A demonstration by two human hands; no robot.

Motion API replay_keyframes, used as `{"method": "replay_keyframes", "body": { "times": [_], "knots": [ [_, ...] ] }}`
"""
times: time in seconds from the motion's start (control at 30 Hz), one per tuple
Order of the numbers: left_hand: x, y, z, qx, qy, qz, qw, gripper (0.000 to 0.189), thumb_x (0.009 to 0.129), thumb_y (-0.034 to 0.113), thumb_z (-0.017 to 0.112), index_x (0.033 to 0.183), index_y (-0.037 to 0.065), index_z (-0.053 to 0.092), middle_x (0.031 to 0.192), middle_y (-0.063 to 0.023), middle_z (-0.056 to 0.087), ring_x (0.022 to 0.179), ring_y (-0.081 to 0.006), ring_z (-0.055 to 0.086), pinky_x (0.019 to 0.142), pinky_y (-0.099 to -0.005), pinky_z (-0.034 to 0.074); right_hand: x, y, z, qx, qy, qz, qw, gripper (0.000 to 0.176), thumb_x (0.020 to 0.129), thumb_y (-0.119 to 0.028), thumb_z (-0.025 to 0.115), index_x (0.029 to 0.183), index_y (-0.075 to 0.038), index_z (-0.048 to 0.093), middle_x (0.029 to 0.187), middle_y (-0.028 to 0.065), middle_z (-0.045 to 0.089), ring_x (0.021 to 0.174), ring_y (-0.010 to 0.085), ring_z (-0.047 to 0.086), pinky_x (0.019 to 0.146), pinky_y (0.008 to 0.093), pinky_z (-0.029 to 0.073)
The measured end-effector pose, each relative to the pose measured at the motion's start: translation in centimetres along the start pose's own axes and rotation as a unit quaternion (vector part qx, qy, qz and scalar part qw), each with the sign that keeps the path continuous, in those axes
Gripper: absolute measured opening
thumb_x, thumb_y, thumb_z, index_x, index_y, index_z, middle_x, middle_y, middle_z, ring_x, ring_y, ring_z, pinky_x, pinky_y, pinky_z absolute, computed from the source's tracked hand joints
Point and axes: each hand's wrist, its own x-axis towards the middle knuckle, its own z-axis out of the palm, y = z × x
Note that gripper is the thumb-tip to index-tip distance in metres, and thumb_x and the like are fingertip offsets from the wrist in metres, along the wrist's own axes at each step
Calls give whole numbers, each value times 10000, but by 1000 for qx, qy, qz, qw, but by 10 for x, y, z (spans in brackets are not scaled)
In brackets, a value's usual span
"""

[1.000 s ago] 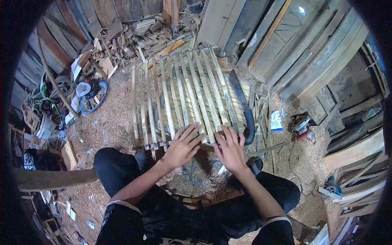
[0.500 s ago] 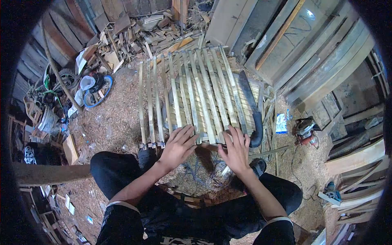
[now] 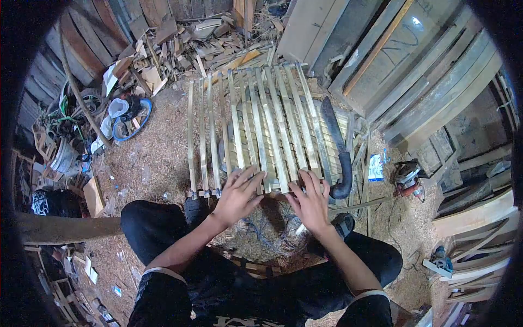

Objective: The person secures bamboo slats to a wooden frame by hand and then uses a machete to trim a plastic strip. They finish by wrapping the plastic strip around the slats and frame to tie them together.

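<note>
A person's two hands rest side by side, taken here as the centre of the clock. The left hand (image 3: 238,194) has its fingers loosely spread, palm down, with the fingertips on the near ends of the pale slats (image 3: 235,120). The right hand (image 3: 311,200) is spread likewise, its fingertips on near slat ends at the row's right half. The slats run away from the hands towards 12 o'clock, roughly parallel, with gaps between them. Bluish bindings (image 3: 206,194) show at the near ends of the leftmost ones, at 9 o'clock. Beneath the slats is what looks like a ribbed panel, though they cover too much of it to be sure. A machete (image 3: 344,158) with a curved black handle lies just beside the row, at 2 o'clock. A power saw (image 3: 409,182) sits on the dusty floor (image 3: 155,158) at 3 o'clock, well apart. A blue-rimmed basin (image 3: 143,121) is at 10 o'clock, and scrap wood (image 3: 190,52) is heaped at 11.
</note>
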Motion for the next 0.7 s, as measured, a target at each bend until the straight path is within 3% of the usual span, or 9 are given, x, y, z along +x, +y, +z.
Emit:
{"method": "replay_keyframes", "body": {
  "times": [0.1, 0.4, 0.7],
  "knots": [
    [1, -4, -4, 66, -12, 40, 997, 508, 913, 303, 745, 1386, 157, 632, 1533, -109, 501, 1465, -299, 415, 1201, -516, 309, -1, -3, -2, 13, -4, 7, 1000, 340, 895, -292, 740, 1178, -110, 693, 1433, 150, 504, 1377, 334, 430, 1088, 555, 298],
    [1, -8, -1, 40, -21, 52, 998, 408, 939, 297, 717, 1324, 165, 687, 1519, -119, 511, 1481, -313, 388, 1198, -506, 317, 1, -4, -2, 0, -19, 2, 1000, 362, 912, -312, 721, 1186, -78, 681, 1438, 148, 497, 1372, 337, 428, 1096, 551, 290],
    [-2, -5, -2, 70, -33, 67, 995, 440, 949, 259, 689, 1373, 150, 648, 1511, -123, 511, 1479, -308, 390, 1190, -512, 314, 6, -13, -1, -18, -20, 4, 1000, 357, 927, -309, 701, 1205, -90, 664, 1434, 131, 510, 1377, 316, 430, 1094, 537, 307]
  ]
}}
